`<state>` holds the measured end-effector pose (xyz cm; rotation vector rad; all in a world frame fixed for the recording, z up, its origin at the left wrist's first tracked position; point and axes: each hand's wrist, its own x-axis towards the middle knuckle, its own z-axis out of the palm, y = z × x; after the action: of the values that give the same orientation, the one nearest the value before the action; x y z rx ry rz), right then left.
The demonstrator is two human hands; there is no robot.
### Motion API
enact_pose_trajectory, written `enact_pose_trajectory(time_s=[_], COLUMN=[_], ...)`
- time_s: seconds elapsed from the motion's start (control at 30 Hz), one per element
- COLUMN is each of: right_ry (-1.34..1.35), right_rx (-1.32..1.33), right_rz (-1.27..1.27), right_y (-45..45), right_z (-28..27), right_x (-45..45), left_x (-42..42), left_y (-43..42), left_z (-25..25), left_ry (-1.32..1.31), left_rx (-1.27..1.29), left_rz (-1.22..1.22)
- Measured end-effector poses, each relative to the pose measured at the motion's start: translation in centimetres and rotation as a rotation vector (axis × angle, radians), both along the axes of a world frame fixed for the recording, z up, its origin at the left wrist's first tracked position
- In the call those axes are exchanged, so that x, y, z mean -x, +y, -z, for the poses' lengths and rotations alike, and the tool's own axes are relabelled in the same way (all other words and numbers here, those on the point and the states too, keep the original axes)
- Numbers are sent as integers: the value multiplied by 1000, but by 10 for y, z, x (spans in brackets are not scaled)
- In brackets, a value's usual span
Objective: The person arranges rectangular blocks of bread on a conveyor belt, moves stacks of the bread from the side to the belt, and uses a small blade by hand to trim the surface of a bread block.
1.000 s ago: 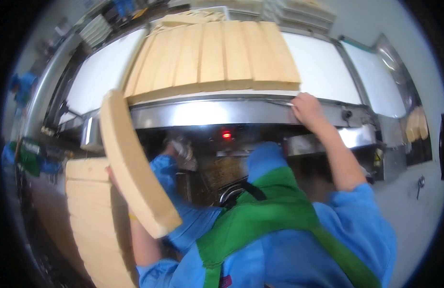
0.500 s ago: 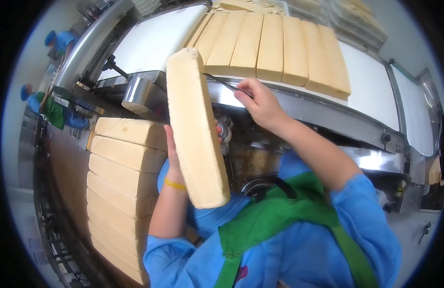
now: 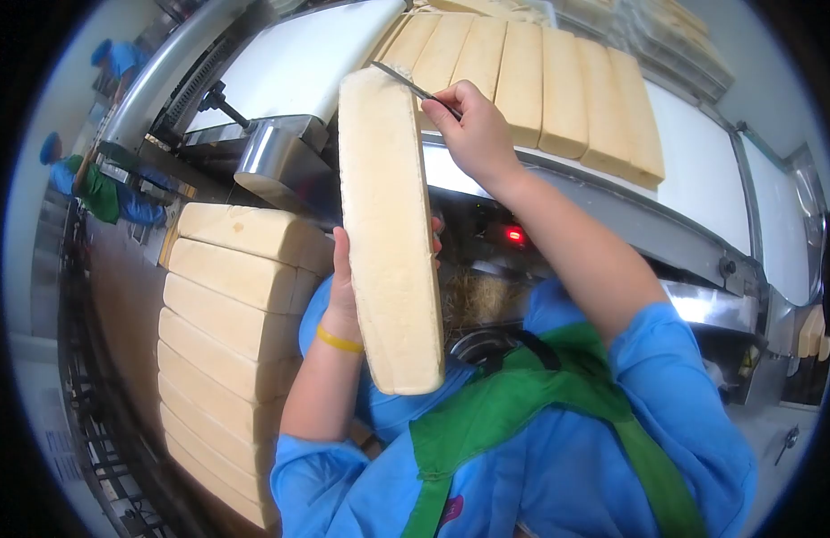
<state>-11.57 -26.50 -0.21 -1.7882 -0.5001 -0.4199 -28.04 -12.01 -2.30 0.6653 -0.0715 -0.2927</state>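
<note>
A long, pale, crustless-looking loaf (image 3: 392,242) stands lengthwise in front of me, its far end raised toward the belt. My left hand (image 3: 343,291) is closed around its middle from underneath, the thumb along the left side and fingertips just showing on the right. In my right hand (image 3: 473,130) I grip a thin dark knife (image 3: 404,81) by its handle. The blade lies across the loaf's far end, where the surface looks rough and crumbly.
Several similar loaves (image 3: 558,99) lie side by side on the white conveyor belt (image 3: 697,170) ahead. Another row of loaves (image 3: 222,305) is stacked at my left. A metal roller housing (image 3: 271,161) juts out between them. Two people (image 3: 101,193) work far left.
The knife has moved up and left, from beside the loaf onto its far end. The loaf has shifted slightly right and turned its broad face more toward me.
</note>
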Motion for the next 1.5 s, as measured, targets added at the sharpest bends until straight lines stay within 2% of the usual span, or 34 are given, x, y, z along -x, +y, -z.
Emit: enact_pose_trajectory(time_s=[0.2, 0.4, 0.57, 0.73, 0.83, 1.1, 1.37, 1.5], right_ry=[65, 37, 11, 162, 26, 15, -135, -290], right_rx=[-101, -55, 19, -87, 52, 74, 189, 203], right_rz=[-29, -82, -145, -291, -218, -261, -349, -540], right_y=[0, -9, -11, -16, -23, -43, -75, -95], right_z=[12, 23, 25, 24, 36, 53, 74, 84], right_x=[11, 40, 78, 107, 118, 158, 192, 198], left_x=[3, 2, -4, 1, -2, -2, -4, -6], left_y=[-2, -2, 8, 9, 9, 10, 15, 15], left_z=[-5, -3, 5, -1, -1, 0, 6, 6], left_ry=[-3, -29, -23, 22, -18, -30, -23, 32], left_rx=[-43, -69, 8, -32, -46, 20, 91, 97], left_rz=[4, -27, -19, -105, -133, -155, -112, -131])
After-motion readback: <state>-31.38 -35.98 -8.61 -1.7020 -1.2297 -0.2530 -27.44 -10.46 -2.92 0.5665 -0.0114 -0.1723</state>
